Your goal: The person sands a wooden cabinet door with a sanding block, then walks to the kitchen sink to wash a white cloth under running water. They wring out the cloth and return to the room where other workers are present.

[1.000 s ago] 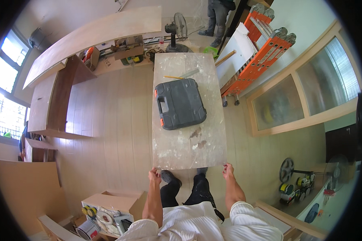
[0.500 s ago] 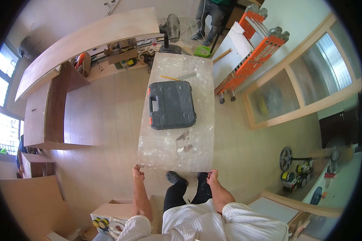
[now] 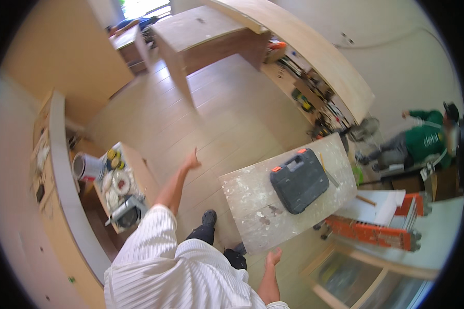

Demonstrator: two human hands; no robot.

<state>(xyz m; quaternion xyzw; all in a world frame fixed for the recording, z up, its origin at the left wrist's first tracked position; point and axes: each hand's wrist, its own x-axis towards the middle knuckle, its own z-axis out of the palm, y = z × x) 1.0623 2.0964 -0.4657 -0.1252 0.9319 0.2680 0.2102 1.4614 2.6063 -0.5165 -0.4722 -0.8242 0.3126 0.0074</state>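
Note:
My left hand reaches out over the floor, holding nothing, its fingers stretched and apart. Just off the near edge of a paint-stained work table, my right hand is also empty with fingers spread. On that table lies a closed dark grey tool case with orange latches and a carry handle. Beyond the case are a yellow pencil and a flat metal strip.
Left stands a box-like cabinet with tape rolls, a paint can and a power tool. An orange folding ladder leans to the right. A person in green is at far right; a fan stands behind the table.
Both hands have let go of the table's near edge. The view has swung left, bringing the cabinet with tape rolls closer. The left arm now extends away from the table.

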